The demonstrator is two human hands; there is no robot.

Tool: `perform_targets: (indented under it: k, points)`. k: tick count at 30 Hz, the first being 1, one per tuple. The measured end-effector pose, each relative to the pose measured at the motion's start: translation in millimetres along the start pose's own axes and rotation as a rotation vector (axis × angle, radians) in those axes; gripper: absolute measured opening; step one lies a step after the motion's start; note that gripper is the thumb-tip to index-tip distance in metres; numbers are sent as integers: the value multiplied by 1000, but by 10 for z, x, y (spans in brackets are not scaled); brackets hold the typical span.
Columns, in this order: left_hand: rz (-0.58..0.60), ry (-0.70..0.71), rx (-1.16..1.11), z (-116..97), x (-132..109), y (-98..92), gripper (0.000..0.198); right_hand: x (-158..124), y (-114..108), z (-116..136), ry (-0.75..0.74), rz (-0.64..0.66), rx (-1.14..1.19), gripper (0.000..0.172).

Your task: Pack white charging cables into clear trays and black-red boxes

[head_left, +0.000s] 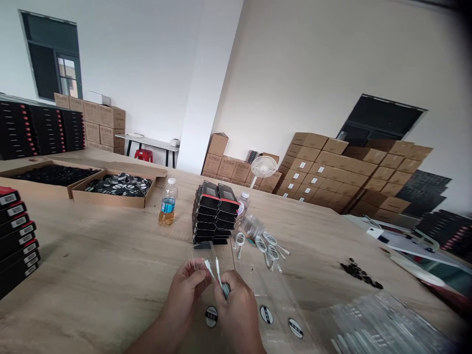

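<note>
My right hand [239, 307] is closed around a coiled white cable [217, 270], whose two plug ends stick up past the thumb. Beside it, my left hand [186, 290] pinches a clear plastic bag [207, 250], thin and hard to see, close to the cable's plugs. Under and to the right of my hands lie clear plastic bags with round black-and-white stickers [266, 314]. Several more coiled white cables [272, 251] rest on the table ahead, to the right. Just beyond my hands stand two stacks of black boxes [216, 216].
A drink bottle [168, 204] stands left of the stacks, another bottle [243, 201] behind them. Open cartons [110, 199] of black items sit at the far left, black boxes [16, 241] at the near left. At right are small black pieces [361, 274] and a clear bag pile [387, 324].
</note>
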State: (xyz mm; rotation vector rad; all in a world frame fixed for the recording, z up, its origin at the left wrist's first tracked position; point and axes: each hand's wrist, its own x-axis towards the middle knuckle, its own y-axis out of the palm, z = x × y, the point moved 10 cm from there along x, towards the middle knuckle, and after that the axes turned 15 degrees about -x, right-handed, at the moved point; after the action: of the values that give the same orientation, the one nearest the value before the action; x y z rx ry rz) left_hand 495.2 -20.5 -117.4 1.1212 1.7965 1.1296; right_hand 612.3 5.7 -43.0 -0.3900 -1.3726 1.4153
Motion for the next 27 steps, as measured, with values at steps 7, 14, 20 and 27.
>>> perform_targets:
  k: [7, 14, 20, 27]
  points:
    - [-67, 32, 76, -57, -24, -21, 27, -13, 47, 203, -69, 47, -104, 17]
    - [-113, 111, 113, -125, 1, -89, 31, -19, 15, 383, -112, 17, -184, 16]
    - [-173, 186, 103, -251, 7, -138, 34, -44, 29, 412, -115, -10, -180, 15]
    - [-213, 253, 124, -325, 22, -150, 32, -60, 103, 406, -70, 81, -76, 16]
